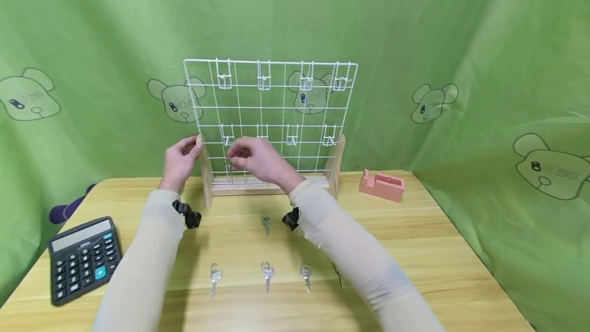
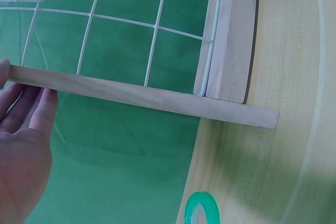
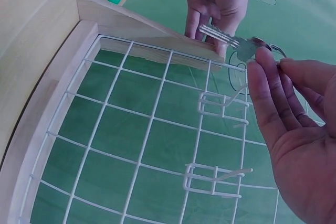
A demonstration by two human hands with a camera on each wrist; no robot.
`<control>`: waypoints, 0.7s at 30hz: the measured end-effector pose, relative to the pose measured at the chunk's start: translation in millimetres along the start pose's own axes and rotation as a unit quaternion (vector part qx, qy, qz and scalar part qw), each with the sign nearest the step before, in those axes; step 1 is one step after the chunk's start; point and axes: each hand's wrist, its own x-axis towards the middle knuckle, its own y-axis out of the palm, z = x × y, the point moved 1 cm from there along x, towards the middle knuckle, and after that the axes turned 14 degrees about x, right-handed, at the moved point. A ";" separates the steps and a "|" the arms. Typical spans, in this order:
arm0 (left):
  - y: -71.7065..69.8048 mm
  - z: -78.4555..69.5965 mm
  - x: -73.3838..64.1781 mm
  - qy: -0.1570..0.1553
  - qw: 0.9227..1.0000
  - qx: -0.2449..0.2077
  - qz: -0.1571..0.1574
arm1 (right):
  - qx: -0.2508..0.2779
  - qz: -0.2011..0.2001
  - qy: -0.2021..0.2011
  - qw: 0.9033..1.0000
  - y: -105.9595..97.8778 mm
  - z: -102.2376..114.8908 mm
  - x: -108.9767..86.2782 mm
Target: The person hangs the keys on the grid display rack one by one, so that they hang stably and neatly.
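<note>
In the head view a white wire grid rack [image 1: 272, 108] stands upright in a wooden base, with white wire hooks in two rows. My left hand [image 1: 178, 162] holds the upper end of the rack's left wooden side post [image 2: 131, 92], thumb on one face and fingers on the other. Before the lower left of the grid, my right hand [image 1: 260, 159] pinches a silver key by its ring. The right wrist view shows this key [image 3: 242, 47] pointing toward the left hand, near a lower-row hook [image 3: 223, 106]. Another hook [image 3: 215, 179] sits beside it.
Several keys with rings lie on the wooden table, among them one key [image 1: 266, 224] nearer the rack and another key [image 1: 215, 276] at front left. A black calculator [image 1: 85, 260] lies left, a pink holder [image 1: 381, 186] right. A green ring [image 2: 202, 208] lies behind the post.
</note>
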 end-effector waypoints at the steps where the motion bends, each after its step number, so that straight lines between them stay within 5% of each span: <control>1: 0.0 -0.3 -0.1 0.001 1.000 -0.002 -0.001 | 0.002 -0.003 -0.002 1.000 -0.3 1.4 0.7; 21: 0.8 1.0 -0.4 -0.001 1.000 0.000 -0.005 | 0.036 -0.094 -0.026 0.995 -17.8 35.2 11.2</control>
